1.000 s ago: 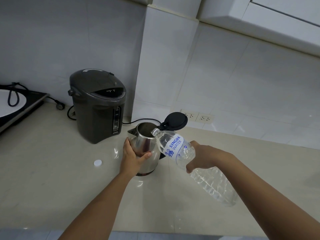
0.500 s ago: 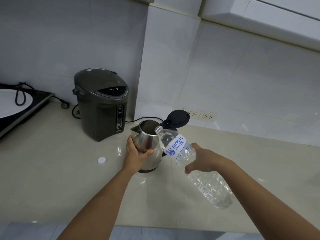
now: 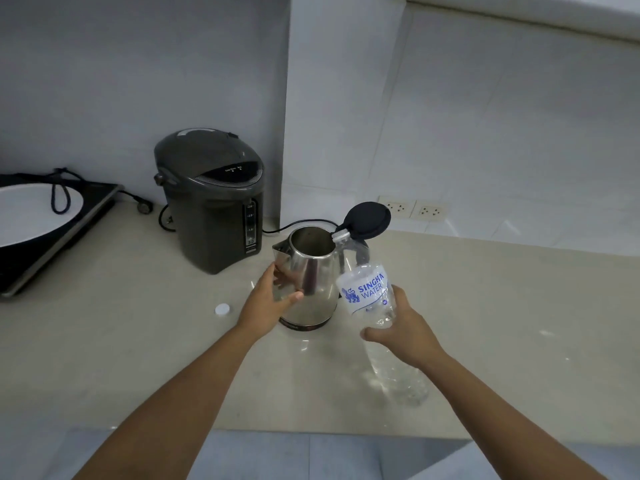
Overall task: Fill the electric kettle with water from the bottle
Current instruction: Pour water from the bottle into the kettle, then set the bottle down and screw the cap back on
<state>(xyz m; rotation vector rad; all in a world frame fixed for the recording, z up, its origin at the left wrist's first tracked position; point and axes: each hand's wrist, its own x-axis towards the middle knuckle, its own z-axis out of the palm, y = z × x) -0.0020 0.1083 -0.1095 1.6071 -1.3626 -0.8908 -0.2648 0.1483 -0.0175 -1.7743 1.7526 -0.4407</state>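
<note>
Right hand [image 3: 403,327] curls around a tilted clear bottle [image 3: 367,292], its mouth at the rim of the open kettle [image 3: 311,271]; flowing water is hard to make out. Left hand [image 3: 266,303] wraps the kettle's side, near the back edge of the surface [image 3: 138,358]. A grey dispenser [image 3: 211,202] stands behind.

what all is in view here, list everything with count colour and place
electric kettle: 1, steel, lid open, counter centre
water bottle: 1, clear, tilted, mouth by the kettle rim
bottle cap: 1, white, counter left of kettle
hot water dispenser: 1, dark grey, behind-left of kettle
cooktop: 1, black, far left
wall sockets: 2, white, back wall
counter: 1, beige, under all
left hand: 1, grips kettle side
right hand: 1, holds bottle
</note>
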